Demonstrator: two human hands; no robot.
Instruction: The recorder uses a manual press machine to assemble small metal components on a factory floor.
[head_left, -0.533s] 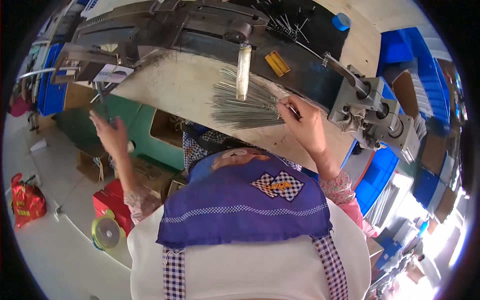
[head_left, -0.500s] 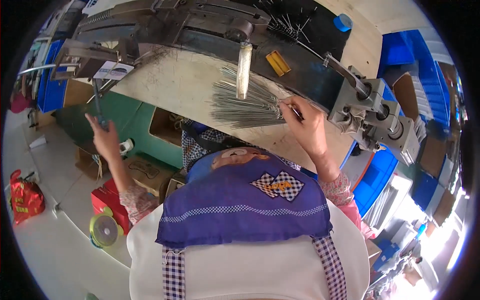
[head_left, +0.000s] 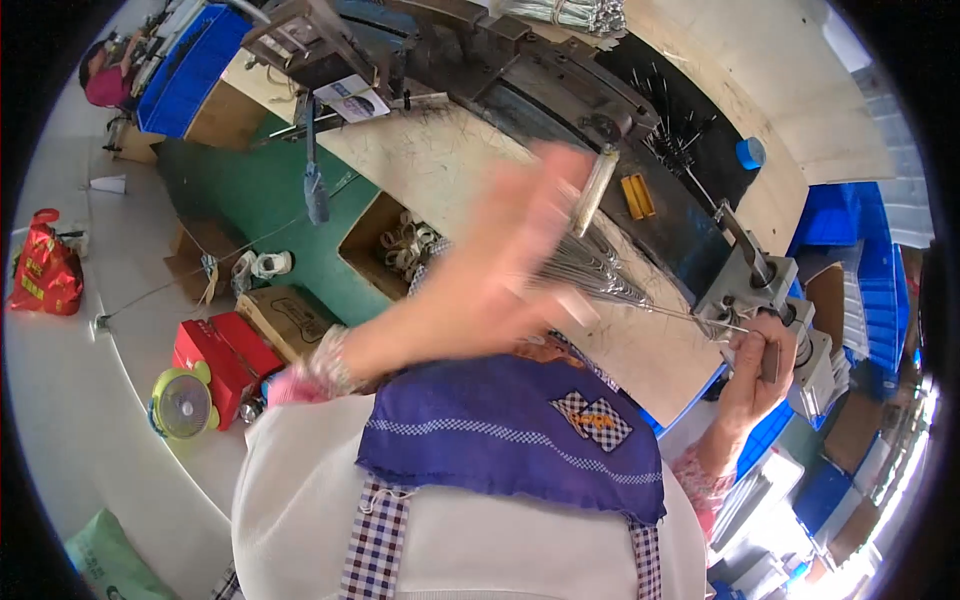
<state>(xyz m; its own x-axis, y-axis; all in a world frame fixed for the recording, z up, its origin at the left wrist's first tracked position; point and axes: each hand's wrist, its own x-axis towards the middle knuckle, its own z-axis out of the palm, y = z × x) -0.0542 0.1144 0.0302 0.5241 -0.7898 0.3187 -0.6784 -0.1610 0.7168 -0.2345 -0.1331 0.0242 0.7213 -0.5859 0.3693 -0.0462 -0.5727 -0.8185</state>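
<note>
My left hand (head_left: 505,265), smeared by motion, reaches over the bench (head_left: 400,150) with its thumb apart from its stretched fingers. It partly covers a bundle of thin metal wires (head_left: 605,275), and I see nothing in its grasp. At the right, beside the metal clamp blocks of the machine (head_left: 745,285), my right hand (head_left: 755,375) is closed, pinching a thin metal wire (head_left: 705,320) that runs back toward the bundle. A small dark flat piece shows at its fingers; its kind is unclear. A pale upright handle (head_left: 597,190) on the machine stands right by my left fingertips.
Behind the bundle lies a yellow block (head_left: 637,197); dark bristle brushes (head_left: 675,140) and a blue cap (head_left: 750,153) sit farther back. A lever with a grey grip (head_left: 316,195) hangs at the left. Below the bench are an open carton (head_left: 365,240) and a green fan (head_left: 183,403).
My left hand has left the lever grip and swung right to the wire bundle. My right hand has moved right and nearer to me, drawing a wire from the bundle. The view has shifted.
</note>
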